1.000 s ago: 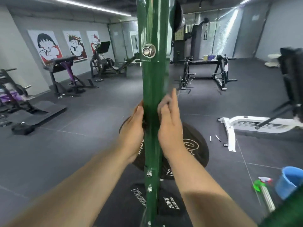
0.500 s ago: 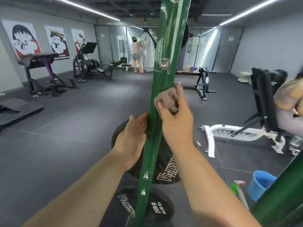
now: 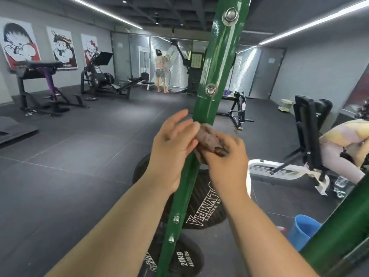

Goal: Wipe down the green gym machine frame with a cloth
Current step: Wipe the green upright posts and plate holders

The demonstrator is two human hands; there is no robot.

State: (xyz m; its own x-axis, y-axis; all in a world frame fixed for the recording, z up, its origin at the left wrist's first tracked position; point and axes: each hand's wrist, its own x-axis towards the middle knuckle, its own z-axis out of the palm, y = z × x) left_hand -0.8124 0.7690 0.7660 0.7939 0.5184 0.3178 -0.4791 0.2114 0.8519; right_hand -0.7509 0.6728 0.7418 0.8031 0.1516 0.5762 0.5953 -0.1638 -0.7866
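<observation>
Hands meet at the green post (image 3: 207, 108): right hand (image 3: 226, 156) grips a bunched cloth (image 3: 209, 139), left hand (image 3: 171, 148) spread beside it; plates (image 3: 201, 208) read "OLYMPIA", "20KG"

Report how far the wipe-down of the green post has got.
Done: cannot be judged; the post shows pale streaks above the hands, near the bolt. In hand: the right hand holds a bunched brown cloth against the post at mid-height, and the left hand touches the cloth. Left: seemingly the streaked stretch above, and the lower part by the small bolts.
</observation>
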